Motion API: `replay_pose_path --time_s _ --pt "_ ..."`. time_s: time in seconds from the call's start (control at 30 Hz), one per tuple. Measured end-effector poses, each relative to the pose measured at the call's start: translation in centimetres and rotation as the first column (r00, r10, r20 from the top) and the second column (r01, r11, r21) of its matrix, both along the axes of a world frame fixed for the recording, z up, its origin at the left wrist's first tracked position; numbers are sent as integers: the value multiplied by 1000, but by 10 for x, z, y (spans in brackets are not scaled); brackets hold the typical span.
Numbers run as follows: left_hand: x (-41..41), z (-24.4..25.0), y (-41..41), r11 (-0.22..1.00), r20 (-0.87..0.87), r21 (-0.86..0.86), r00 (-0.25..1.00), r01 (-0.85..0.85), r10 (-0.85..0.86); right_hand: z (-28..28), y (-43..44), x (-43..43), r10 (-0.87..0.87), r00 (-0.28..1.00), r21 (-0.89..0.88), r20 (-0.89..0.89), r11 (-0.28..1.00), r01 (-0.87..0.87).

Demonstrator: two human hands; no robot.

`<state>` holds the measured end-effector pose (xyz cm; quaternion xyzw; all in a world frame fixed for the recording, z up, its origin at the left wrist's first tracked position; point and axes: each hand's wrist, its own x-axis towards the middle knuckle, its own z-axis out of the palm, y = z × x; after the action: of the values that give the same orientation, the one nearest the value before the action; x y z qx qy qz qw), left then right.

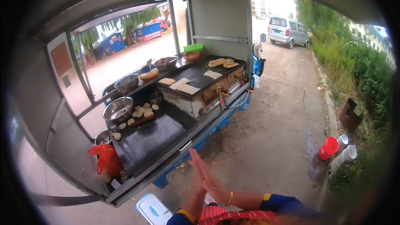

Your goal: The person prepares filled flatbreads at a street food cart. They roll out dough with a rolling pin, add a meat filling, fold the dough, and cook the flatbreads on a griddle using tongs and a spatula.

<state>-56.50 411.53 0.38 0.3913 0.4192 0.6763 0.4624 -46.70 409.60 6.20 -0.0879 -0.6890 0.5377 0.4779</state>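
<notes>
My left hand [196, 173] and my right hand [213, 183] are pressed together palm to palm, with nothing seen between them, outside the stall's metal edge. In front lies a dark, shiny worktop [153, 145] with several dough balls [143, 111] and a wooden rolling pin [142, 120]. Beyond it is a griddle [190, 76] bearing flatbreads: three pieces at the near left, a pale flat piece [212, 74] farther right, and browned ones [218, 62] at the far corner.
Steel bowls [118, 109] stand along the worktop's left side and the window ledge. A red plastic bag [107, 159] lies at the near left corner. A lidded plastic box [153, 210] is on the ground by me. Buckets [328, 148] stand at the right; a van [287, 31] is farther off.
</notes>
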Motion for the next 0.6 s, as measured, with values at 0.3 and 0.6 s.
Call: replay_pose_path --time_s 0.3,0.6 --pt "-64 96 243 824 -315 523 948 216 -48 -141 338 -35 -178 874 -272 452 906 325" --pt "-104 -82 413 835 -970 43 224 549 -97 65 475 -33 97 959 -139 -266 981 -138"
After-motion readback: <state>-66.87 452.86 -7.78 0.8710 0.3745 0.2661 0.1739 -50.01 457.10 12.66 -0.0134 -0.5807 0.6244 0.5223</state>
